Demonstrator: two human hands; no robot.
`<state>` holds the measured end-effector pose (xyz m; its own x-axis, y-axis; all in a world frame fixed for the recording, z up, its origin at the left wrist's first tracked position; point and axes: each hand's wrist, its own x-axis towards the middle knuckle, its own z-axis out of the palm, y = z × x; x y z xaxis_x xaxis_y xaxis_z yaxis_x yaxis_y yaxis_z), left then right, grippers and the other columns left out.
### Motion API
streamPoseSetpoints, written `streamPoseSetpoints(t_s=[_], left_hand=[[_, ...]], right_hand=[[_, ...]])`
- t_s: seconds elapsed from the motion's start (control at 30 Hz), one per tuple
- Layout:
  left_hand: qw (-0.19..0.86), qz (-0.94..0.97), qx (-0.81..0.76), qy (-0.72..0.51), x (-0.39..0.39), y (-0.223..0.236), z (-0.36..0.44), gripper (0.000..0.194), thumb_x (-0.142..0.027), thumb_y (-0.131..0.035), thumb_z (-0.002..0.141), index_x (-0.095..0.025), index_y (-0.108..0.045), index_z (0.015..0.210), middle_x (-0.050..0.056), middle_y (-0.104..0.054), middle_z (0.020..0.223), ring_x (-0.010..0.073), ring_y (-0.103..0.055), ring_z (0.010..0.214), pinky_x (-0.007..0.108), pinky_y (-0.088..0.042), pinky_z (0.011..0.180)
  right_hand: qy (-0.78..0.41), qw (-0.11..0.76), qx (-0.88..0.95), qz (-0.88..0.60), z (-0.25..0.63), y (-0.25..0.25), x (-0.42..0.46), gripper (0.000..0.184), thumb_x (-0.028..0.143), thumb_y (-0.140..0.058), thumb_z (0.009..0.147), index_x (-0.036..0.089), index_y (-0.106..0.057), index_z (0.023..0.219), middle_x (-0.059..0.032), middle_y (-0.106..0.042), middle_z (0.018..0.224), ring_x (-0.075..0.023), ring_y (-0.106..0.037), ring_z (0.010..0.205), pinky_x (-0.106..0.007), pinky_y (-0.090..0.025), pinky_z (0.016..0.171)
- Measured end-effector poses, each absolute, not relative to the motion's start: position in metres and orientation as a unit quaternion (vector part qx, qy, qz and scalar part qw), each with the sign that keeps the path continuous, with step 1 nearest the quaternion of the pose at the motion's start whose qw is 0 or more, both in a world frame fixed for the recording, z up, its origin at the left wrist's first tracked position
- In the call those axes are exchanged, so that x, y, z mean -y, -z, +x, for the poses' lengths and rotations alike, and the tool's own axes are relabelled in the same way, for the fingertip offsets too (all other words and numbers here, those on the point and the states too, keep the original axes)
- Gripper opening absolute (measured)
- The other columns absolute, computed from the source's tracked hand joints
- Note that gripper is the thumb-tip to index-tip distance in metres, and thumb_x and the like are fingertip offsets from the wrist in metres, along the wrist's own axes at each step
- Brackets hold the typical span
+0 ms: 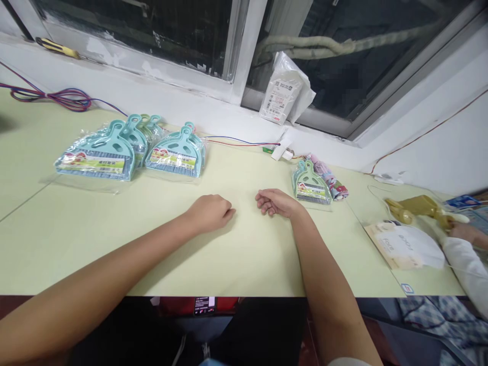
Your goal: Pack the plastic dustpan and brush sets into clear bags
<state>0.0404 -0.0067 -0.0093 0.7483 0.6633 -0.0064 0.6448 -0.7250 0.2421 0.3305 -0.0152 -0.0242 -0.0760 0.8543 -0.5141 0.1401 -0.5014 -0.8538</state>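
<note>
My left hand [211,211] rests on the pale yellow table [244,254] with its fingers curled into a loose fist, and nothing shows in it. My right hand [276,202] lies a short gap to its right, fingers curled under, also holding nothing visible. Just right of my right hand lies a small green dustpan set in a clear bag [310,184] beside a folded patterned cloth [331,180]. Farther left are teal dustpan sets in plastic bags [102,152] and another pack [177,152].
Another person's white-sleeved arm [463,256] is at the right edge, near a tan tool [415,208] and a white pouch [407,246]. Coloured wires [57,96] trail along the wall. A white packet [284,91] and a yellow-handled tool [57,48] lie on the window sill.
</note>
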Motion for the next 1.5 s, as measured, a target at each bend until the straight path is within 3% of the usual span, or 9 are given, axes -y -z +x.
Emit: streamPoseSetpoints(t_s=[0.17, 0.6, 0.7, 0.8, 0.87, 0.93, 1.1, 1.37, 1.5], left_hand=[[0.144, 0.940, -0.295, -0.096, -0.007, 0.040, 0.037, 0.049, -0.046, -0.036, 0.103, -0.023, -0.061, 0.068, 0.011, -0.074, 0.076, 0.0266, -0.066, 0.069, 0.039, -0.031, 0.059], [0.252, 0.920, -0.273, -0.123, -0.014, 0.034, 0.020, 0.047, -0.049, -0.043, 0.101, -0.020, -0.043, 0.064, 0.000, -0.051, 0.060, 0.0141, -0.040, 0.057, 0.033, -0.024, 0.060], [0.256, 0.919, -0.275, -0.121, -0.014, 0.035, 0.019, 0.047, -0.048, -0.043, 0.101, -0.020, -0.041, 0.064, -0.001, -0.048, 0.060, 0.0137, -0.040, 0.057, 0.033, -0.024, 0.060], [0.264, 0.915, -0.278, -0.127, -0.016, 0.036, 0.019, 0.047, -0.048, -0.044, 0.100, -0.020, -0.039, 0.063, -0.001, -0.046, 0.058, 0.0136, -0.038, 0.057, 0.032, -0.024, 0.060], [0.270, 0.912, -0.277, -0.138, -0.018, 0.038, 0.020, 0.047, -0.048, -0.045, 0.100, -0.020, -0.039, 0.063, -0.002, -0.045, 0.058, 0.0136, -0.038, 0.056, 0.033, -0.023, 0.060], [0.276, 0.909, -0.275, -0.148, -0.020, 0.039, 0.020, 0.047, -0.048, -0.046, 0.100, -0.020, -0.039, 0.062, -0.002, -0.044, 0.057, 0.0135, -0.036, 0.056, 0.033, -0.023, 0.059], [0.297, 0.901, -0.272, -0.162, -0.023, 0.043, 0.019, 0.048, -0.048, -0.046, 0.100, -0.020, -0.037, 0.062, -0.003, -0.039, 0.056, 0.0127, -0.033, 0.055, 0.033, -0.022, 0.059], [0.329, 0.887, -0.263, -0.190, -0.026, 0.047, 0.018, 0.050, -0.048, -0.048, 0.101, -0.020, -0.034, 0.061, -0.003, -0.035, 0.055, 0.0124, -0.029, 0.054, 0.033, -0.021, 0.057], [0.366, 0.859, -0.280, -0.223, -0.027, 0.046, 0.019, 0.052, -0.049, -0.051, 0.100, -0.020, -0.035, 0.060, -0.003, -0.035, 0.055, 0.0118, -0.030, 0.055, 0.031, -0.023, 0.056]], right_hand=[[-0.608, 0.289, 0.418, -0.609, 0.331, 0.027, 0.014, 0.022, 0.038, -0.062, 0.102, 0.016, -0.066, 0.096, -0.0018, -0.067, 0.072, -0.0127, -0.068, 0.053, -0.018, -0.044, 0.036], [-0.572, 0.294, 0.425, -0.637, 0.325, 0.026, 0.016, 0.021, 0.039, -0.066, 0.096, 0.018, -0.066, 0.095, -0.0007, -0.066, 0.070, -0.0133, -0.066, 0.052, -0.020, -0.041, 0.036], [-0.448, 0.364, 0.431, -0.694, 0.340, 0.023, 0.009, 0.017, 0.035, -0.064, 0.093, 0.019, -0.067, 0.093, -0.0018, -0.067, 0.073, -0.0150, -0.066, 0.056, -0.022, -0.045, 0.043], [-0.158, 0.451, 0.397, -0.784, 0.378, 0.017, -0.005, 0.014, 0.029, -0.060, 0.090, 0.018, -0.068, 0.095, -0.0067, -0.073, 0.085, -0.0190, -0.069, 0.074, -0.029, -0.056, 0.065], [0.045, 0.418, 0.394, -0.817, 0.411, 0.013, -0.019, 0.019, 0.028, -0.058, 0.089, 0.017, -0.068, 0.101, -0.0109, -0.075, 0.094, -0.0252, -0.070, 0.091, -0.038, -0.056, 0.087], [0.145, 0.354, 0.386, -0.840, 0.443, 0.009, -0.033, 0.029, 0.030, -0.056, 0.090, 0.014, -0.067, 0.112, -0.0178, -0.075, 0.110, -0.0316, -0.069, 0.106, -0.046, -0.050, 0.100], [0.116, 0.203, 0.352, -0.906, 0.495, 0.012, -0.066, 0.061, 0.047, -0.064, 0.090, 0.002, -0.059, 0.132, -0.0337, -0.067, 0.125, -0.0443, -0.064, 0.122, -0.054, -0.049, 0.103], [0.106, 0.103, 0.365, -0.919, 0.513, 0.015, -0.073, 0.044, 0.041, -0.065, 0.087, 0.006, -0.073, 0.114, -0.0297, -0.073, 0.112, -0.0404, -0.071, 0.110, -0.047, -0.054, 0.092], [0.129, 0.113, 0.423, -0.890, 0.482, -0.010, -0.061, 0.040, 0.038, -0.065, 0.088, 0.009, -0.078, 0.113, -0.0239, -0.077, 0.107, -0.0376, -0.072, 0.109, -0.042, -0.052, 0.094]])
